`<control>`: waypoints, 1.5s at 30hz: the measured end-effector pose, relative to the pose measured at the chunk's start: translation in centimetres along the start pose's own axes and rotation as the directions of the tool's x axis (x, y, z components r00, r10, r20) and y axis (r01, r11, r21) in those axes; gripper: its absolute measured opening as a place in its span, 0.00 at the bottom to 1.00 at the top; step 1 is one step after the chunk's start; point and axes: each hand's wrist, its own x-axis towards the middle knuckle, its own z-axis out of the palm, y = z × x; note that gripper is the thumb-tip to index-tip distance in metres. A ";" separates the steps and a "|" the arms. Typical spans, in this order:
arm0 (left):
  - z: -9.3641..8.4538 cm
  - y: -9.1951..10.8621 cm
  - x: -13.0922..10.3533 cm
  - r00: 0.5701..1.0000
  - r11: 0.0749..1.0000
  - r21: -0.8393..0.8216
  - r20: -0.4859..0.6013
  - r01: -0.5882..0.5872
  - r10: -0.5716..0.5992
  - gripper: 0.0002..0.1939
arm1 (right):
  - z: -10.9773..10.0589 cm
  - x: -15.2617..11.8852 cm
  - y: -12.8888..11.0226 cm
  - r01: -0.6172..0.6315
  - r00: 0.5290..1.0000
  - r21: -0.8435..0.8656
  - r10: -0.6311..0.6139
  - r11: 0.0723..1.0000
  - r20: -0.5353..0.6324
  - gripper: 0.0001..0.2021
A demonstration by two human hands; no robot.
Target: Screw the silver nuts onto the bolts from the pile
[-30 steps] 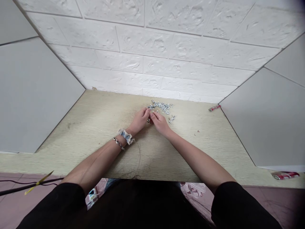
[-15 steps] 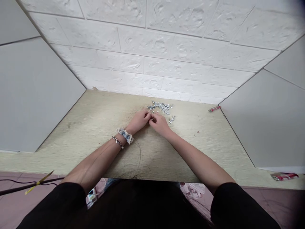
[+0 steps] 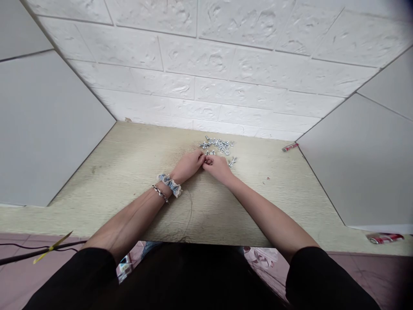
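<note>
Where the pale wooden tabletop point(image 3: 129, 172) meets the grey panel on the far left, a dark cable with a yellow tag point(image 3: 53, 246) runs along the near edge. Further right, the person's left forearm crosses the surface; the wrist carries a metal bracelet point(image 3: 160, 193) and a blue-and-white scrunchie point(image 3: 170, 184). The left hand point(image 3: 189, 165) rests on the tabletop with its fingers curled inward and the fingertips pressed together at a small part. That part sits between the two hands and is too small and too covered to identify. The right hand point(image 3: 219, 166) meets the left fingertip to fingertip, its fingers likewise bent closed around the same hidden piece. Whether one hand or both bear the piece cannot be told.

Just beyond the knuckles lies a loose pile of silver screws and nuts point(image 3: 218, 145), spread flat on the wood. A separate silver piece point(image 3: 232, 162) lies just beside the right hand, apart from the pile. Further right, near the back corner, a red-and-silver tool point(image 3: 290, 147) lies against the grey side panel. At the far right edge a red-and-white object point(image 3: 385, 237) rests on the tabletop, well apart from the hands
</note>
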 end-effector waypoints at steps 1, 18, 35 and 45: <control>0.0 0.0 0.0 1.000 1.000 0.005 0.002 -0.005 0.005 0.17 | 0.0 0.1 0.0 -0.001 1.000 0.000 0.001 1.000 -0.001 0.06; -0.3 0.7 -0.3 0.998 0.999 0.037 0.054 -0.040 0.038 0.18 | -0.1 0.3 0.7 0.042 0.999 0.044 -0.042 0.998 0.010 0.05; -0.4 0.9 -0.4 0.999 0.999 -0.049 -0.045 -0.007 0.005 0.13 | -0.3 0.3 0.6 0.094 0.993 0.035 -0.096 0.995 0.064 0.10; -0.1 0.7 -0.1 0.964 0.973 -0.211 -0.262 -0.095 0.037 0.12 | -0.3 0.3 0.5 0.067 0.996 0.023 -0.068 0.998 0.065 0.13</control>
